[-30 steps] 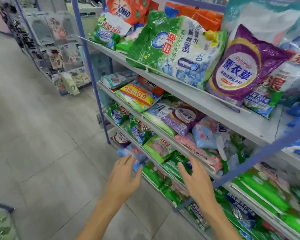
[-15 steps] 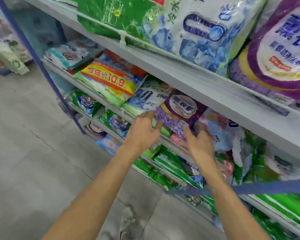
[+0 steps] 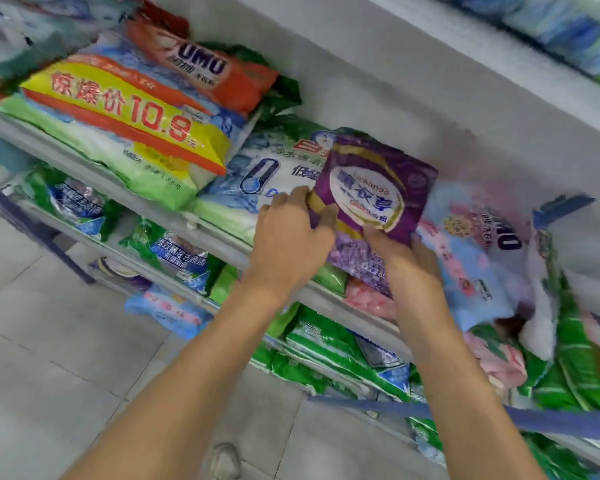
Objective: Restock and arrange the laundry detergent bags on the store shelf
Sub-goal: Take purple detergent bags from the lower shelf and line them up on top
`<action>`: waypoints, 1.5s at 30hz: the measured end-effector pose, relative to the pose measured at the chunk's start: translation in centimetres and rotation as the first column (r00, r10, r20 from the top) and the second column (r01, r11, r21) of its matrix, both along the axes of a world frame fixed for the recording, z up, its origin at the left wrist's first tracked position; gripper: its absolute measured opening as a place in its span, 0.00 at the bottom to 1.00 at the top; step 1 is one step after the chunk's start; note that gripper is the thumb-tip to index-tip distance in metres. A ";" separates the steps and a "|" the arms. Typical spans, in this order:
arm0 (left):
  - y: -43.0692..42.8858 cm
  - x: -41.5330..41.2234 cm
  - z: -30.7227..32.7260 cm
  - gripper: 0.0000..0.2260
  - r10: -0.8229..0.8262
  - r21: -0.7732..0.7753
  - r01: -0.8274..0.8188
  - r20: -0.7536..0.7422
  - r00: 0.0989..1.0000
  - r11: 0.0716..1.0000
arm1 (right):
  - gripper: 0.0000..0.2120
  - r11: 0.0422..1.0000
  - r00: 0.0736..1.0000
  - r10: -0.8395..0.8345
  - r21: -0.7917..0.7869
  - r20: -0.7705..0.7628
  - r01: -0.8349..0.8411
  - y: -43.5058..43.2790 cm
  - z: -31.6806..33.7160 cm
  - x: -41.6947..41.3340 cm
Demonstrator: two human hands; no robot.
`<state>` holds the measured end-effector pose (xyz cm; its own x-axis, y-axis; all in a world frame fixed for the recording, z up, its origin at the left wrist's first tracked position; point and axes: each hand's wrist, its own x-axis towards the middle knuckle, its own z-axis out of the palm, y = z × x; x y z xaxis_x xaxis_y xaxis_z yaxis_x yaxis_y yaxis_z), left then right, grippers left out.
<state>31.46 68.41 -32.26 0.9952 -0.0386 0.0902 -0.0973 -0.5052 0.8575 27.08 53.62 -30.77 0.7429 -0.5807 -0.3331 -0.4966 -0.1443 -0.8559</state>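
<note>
We've got the purple bag (image 3: 378,188) on the middle shelf (image 3: 219,237), lying tilted on a green-white bag (image 3: 257,174), touching a light-blue bag (image 3: 465,258). White oval label, gold ring, lavender print below. Left hand (image 3: 288,244) and right hand (image 3: 409,261) both grasp it, fingers (image 3: 291,199) curled round its lower edges.

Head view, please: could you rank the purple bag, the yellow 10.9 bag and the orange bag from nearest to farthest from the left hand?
From the left hand:
1. The purple bag, gripped at its left edge, just right of the hand.
2. The yellow 10.9 bag, up and to the left.
3. The orange bag, farther back, above the yellow one.
</note>
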 end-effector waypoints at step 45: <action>-24.6 -42.1 26.5 0.12 -0.852 -0.704 0.526 -0.220 0.476 0.476 | 0.22 0.878 0.734 -0.451 0.400 0.508 0.263 -20.4 24.7 -52.9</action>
<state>-10.68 43.84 -5.71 0.5165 -0.8462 -0.1312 0.2921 0.0301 0.9559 -25.84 33.17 -6.11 0.6013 -0.7915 -0.1096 0.1335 0.2348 -0.9628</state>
